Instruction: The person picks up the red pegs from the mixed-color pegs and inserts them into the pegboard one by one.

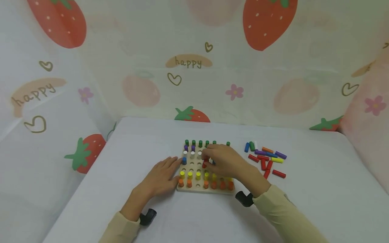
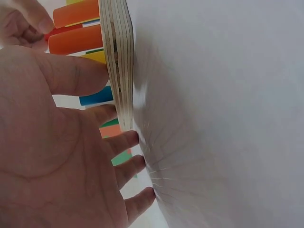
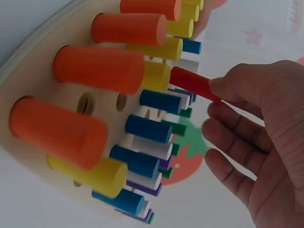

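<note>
A wooden pegboard (image 1: 192,189) lies on the white table, holding rows of green, purple, white, blue, yellow and orange pegs, with some bare holes. Over its middle, my right hand (image 1: 226,160) pinches a red peg (image 3: 192,83) between thumb and index finger; in the right wrist view the peg is tilted and apart from the holes, its other fingers loosely bent. At the board's left edge rests my left hand (image 1: 161,177), fingers extended. Its thumb touches the board's side (image 2: 118,61) in the left wrist view, and several fingertips rest on the table.
Loose pegs (image 1: 269,165) in red, blue, green, white, purple, orange and yellow lie scattered on the table right of the board. A cloth printed with strawberries (image 1: 194,114) hangs behind and along the sides. Black wrist mounts (image 1: 148,217) show beneath both sleeves.
</note>
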A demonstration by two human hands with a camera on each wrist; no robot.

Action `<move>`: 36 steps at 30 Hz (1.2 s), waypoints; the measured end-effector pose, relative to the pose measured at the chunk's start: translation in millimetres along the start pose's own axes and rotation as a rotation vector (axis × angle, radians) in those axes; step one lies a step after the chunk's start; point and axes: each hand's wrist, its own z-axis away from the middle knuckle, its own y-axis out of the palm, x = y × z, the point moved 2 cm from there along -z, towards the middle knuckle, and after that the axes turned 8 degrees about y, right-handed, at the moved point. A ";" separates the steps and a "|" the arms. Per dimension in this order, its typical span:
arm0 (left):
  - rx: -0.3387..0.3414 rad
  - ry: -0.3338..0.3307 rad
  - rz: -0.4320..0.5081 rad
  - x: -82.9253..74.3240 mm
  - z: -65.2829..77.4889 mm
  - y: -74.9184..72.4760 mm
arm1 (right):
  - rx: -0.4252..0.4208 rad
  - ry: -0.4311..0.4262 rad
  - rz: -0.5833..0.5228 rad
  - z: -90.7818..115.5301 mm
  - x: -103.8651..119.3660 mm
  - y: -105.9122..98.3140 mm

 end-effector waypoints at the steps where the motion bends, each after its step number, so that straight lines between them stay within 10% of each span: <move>1: 0.002 -0.001 0.001 -0.1 -0.3 0.4 | 0.010 0.003 0.001 -1.6 1.8 0.2; 36: 0.005 0.014 0.001 0.6 2.5 -2.1 | 0.086 -0.120 0.034 -44.0 52.4 28.2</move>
